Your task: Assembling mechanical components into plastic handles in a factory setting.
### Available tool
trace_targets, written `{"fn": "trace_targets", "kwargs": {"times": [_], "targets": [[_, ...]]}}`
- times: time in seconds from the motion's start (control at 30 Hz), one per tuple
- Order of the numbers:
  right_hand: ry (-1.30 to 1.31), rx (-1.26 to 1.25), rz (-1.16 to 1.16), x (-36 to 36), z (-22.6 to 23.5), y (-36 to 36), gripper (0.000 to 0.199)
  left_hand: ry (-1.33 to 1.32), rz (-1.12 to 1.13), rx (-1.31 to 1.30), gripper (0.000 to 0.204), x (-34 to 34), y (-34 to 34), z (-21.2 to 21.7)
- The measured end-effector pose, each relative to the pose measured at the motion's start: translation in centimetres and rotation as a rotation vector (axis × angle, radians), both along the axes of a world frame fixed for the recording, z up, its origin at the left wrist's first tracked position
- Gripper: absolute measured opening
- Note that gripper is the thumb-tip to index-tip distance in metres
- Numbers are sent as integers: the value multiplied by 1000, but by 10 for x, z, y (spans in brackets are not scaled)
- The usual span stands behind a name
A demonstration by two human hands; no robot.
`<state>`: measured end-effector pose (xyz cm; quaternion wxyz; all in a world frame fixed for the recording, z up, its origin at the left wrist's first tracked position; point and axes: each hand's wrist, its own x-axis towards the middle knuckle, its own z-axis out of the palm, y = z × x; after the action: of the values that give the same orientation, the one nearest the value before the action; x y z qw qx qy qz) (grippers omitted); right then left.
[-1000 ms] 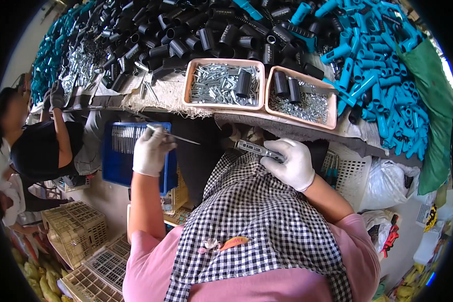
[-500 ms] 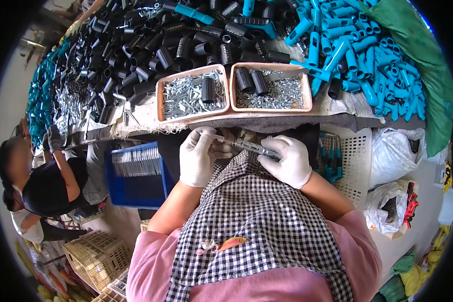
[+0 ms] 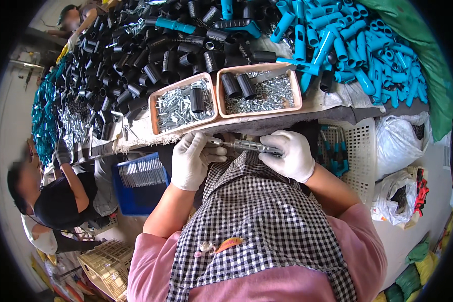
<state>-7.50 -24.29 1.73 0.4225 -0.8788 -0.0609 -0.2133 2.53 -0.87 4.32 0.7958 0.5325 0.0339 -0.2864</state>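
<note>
Both my hands wear white gloves and meet in front of my checked apron, just below the table edge. My right hand [image 3: 290, 157] grips a slim dark metal tool shaft [image 3: 250, 146] that lies level, pointing left. My left hand [image 3: 192, 160] is closed around the shaft's left tip, fingers pinched on it. Directly above the hands stand two pink trays: the left tray [image 3: 155, 132] holds silver screws and a black sleeve, the right tray [image 3: 297, 98] holds smaller silver screws and two black sleeves.
Black plastic handles [image 3: 136, 65] cover the table at left and centre, blue handles [image 3: 357, 55] at right. A blue crate [image 3: 138, 199] of metal rods sits lower left, a white basket [image 3: 360, 166] at right. Another person [image 3: 55, 201] works at left.
My left hand came from the blue crate with a thin rod to the shaft held in my right hand. The view shifted, so the trays now sit further left.
</note>
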Motion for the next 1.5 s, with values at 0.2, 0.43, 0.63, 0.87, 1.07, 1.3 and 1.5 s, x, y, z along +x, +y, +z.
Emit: {"fn": "trace_targets", "kwargs": {"times": [0.2,0.43,0.63,0.87,1.07,1.3,1.5], "targets": [[-39,21,-5,-3,-3,-5,30,-46,-22,22,29,3,-12,0],[-25,34,-15,-1,-5,-7,29,-69,-45,75,24,-3,-21,2],[-42,120,18,0,-2,-1,28,68,-179,-36,24,1,-15,2],[-60,108,-12,1,-3,0,31,-255,-216,362,29,-2,-27,3],[-117,147,-31,6,-3,-8,32,-349,-241,358,38,-4,-47,14],[-156,216,-91,1,-10,-22,31,-522,-430,567,39,4,-74,37],[-141,396,-167,-10,3,-43,30,-949,-624,469,41,37,-103,46]]}}
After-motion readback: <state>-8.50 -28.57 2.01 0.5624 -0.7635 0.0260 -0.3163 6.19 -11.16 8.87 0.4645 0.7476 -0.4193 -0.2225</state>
